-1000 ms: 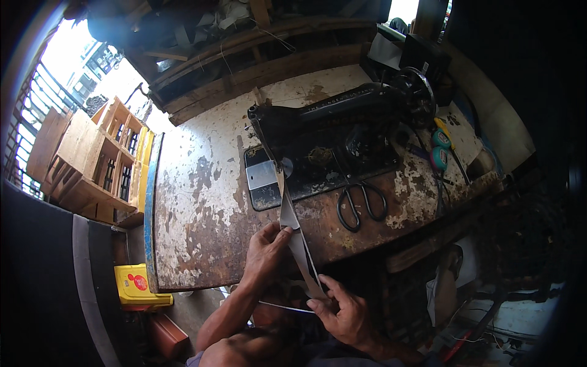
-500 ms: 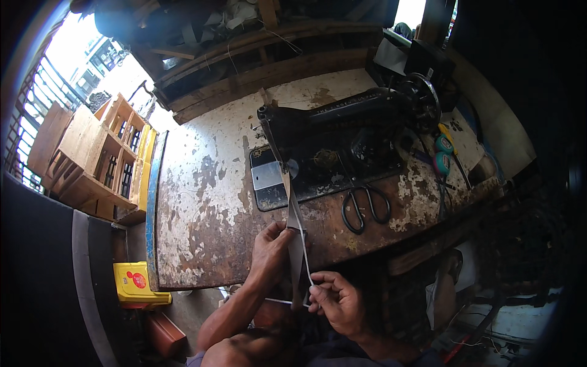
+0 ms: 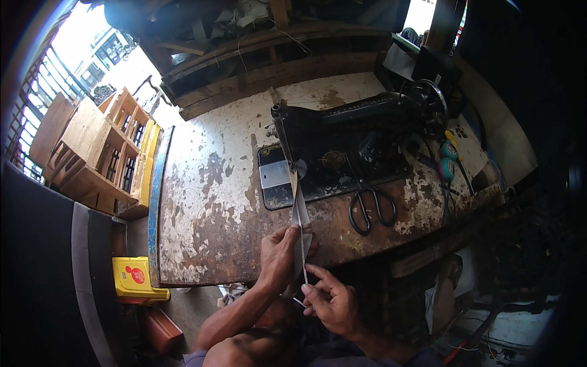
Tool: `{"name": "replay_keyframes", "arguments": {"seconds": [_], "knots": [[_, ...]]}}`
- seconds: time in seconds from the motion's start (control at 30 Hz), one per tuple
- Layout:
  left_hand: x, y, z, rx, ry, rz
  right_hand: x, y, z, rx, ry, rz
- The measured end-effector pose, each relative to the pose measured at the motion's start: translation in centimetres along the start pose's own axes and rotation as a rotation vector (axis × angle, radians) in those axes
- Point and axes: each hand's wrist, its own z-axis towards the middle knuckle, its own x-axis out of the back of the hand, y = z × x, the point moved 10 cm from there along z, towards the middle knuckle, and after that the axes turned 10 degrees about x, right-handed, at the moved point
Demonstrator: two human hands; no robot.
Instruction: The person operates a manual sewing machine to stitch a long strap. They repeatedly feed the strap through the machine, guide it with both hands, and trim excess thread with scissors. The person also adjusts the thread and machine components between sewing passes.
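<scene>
two hands [image 3: 279, 255] [image 3: 333, 304] along one pale strip [image 3: 305, 218]

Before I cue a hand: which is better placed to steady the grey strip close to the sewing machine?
Probably the left hand: it grips the grey strip nearer the sewing machine. The right hand is farther back, pinching the thin white cord.

The left hand [image 3: 280, 258] holds a grey strip [image 3: 306, 215], the right hand [image 3: 333, 301] a white cord [image 3: 304, 254] (scissors [image 3: 361, 187] overlap the sewing-machine base [image 3: 333, 162]).
</scene>
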Motion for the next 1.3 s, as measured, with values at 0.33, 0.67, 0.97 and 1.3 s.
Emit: {"name": "replay_keyframes", "arguments": {"seconds": [0.33, 0.67, 0.97, 1.3], "knots": [[-0.1, -1.1, -0.7, 0.093, -0.172, -0.306, 0.5, -0.1, 0.3, 0.099, 0.039, -0.289], [-0.5, -2.9, -0.3, 0.257, -0.294, -0.442, 0.5, 0.1, 0.1, 0.068, 0.045, -0.248], [-0.3, -2.7, -0.3, 0.213, -0.194, -0.321, 0.3, -0.9, 0.2, 0.245, 0.007, -0.454], [0.0, -0.7, -0.6, 0.044, -0.113, -0.198, 3.1, -6.7, 6.1, 0.898, 0.017, -0.654]]}}
